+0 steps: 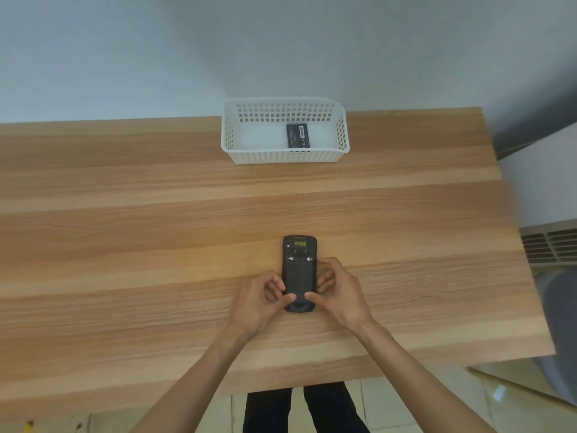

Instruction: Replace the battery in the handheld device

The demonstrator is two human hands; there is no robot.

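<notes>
Both grips, the left hand (260, 300) and the right hand (338, 292), are being closed around the lower sides of the handheld device (298, 273), thumbs pressed on its back cover, probably so it is being steadied face-down on the bench (125, 229) while the cover is being worked loose (two latches are showing). One device and one battery (297, 137) are being counted, the battery lying in the single white basket (284, 156), well apart.

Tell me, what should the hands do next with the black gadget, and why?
Probably slide or lift the back cover off. The handheld device lies back-up on the table, with the left hand and right hand gripping its sides, thumbs pressing near the bottom. The cover looks closed, and one battery waits in the white basket.
</notes>
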